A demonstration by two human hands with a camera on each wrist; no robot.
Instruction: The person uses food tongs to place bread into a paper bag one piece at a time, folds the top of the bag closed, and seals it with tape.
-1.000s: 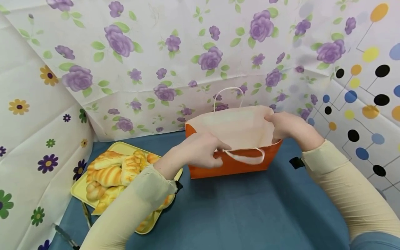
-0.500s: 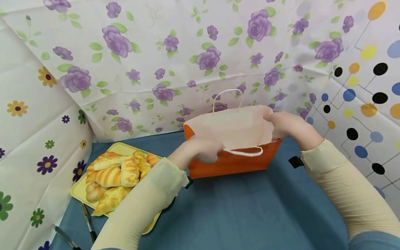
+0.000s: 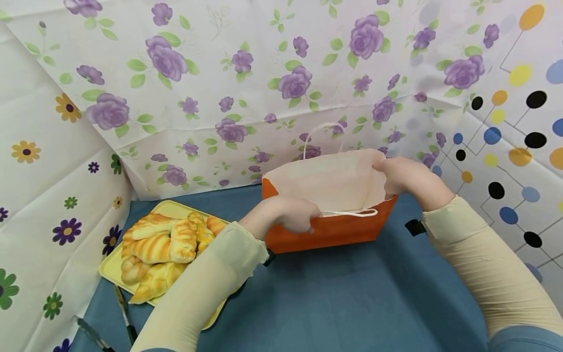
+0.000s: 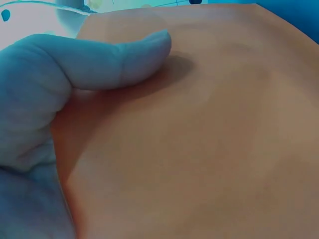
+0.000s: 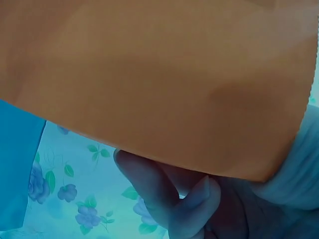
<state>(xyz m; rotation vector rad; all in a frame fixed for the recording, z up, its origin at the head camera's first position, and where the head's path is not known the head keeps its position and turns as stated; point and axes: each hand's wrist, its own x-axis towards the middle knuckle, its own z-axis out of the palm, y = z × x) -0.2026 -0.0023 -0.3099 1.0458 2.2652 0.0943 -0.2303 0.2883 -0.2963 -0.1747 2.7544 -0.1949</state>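
Note:
An orange paper bag (image 3: 334,230) with a pale inside stands on the blue cloth, its mouth wide and facing me. My left hand (image 3: 288,212) grips the front rim near the left corner. In the left wrist view the thumb (image 4: 119,59) lies across the orange paper while the other fingers are hidden behind it. A thin white handle (image 3: 352,213) runs along the front rim, beside that hand. At the bag's right side, my right hand (image 3: 402,176) holds the rim. Its fingers (image 5: 149,184) show below the paper's edge in the right wrist view.
Left of the bag, a yellow tray (image 3: 107,266) bears several golden bread pieces (image 3: 176,234), partly covered by my left sleeve. Two slim tools with black ends (image 3: 125,313) lie in front of it. Patterned sheets (image 3: 264,98) rise close behind and at both sides.
My left hand has gone from pointing over the front rim to gripping it, and its forearm has shifted right. The front handle has lifted from hanging to lying along the rim. My right hand stays put.

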